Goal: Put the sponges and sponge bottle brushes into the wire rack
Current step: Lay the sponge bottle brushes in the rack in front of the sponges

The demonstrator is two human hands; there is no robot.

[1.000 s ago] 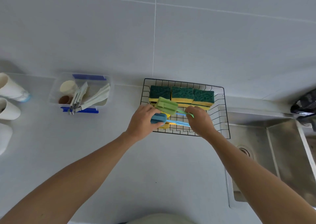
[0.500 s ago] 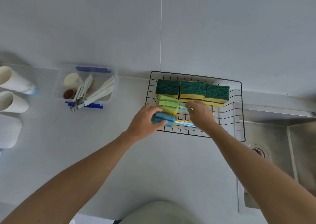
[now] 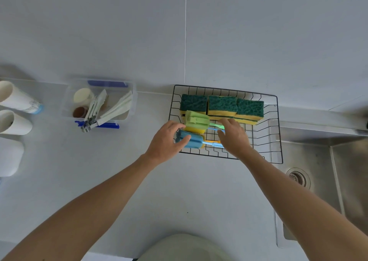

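Fingers (image 3: 180, 141) of left hand (image 3: 165, 143) curled round blue brush (image 3: 191, 140) head, right hand (image 3: 234, 136) loosely closed over brush handles, apparently settling blue, green brush (image 3: 197, 119) flat inside wire rack (image 3: 276, 129) before sponges (image 3: 222, 106) along back wall.

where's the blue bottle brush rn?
Head view, centre: the blue bottle brush lies at the wire rack's front-left corner, just in front of the green brush, with the left hand on its sponge head.
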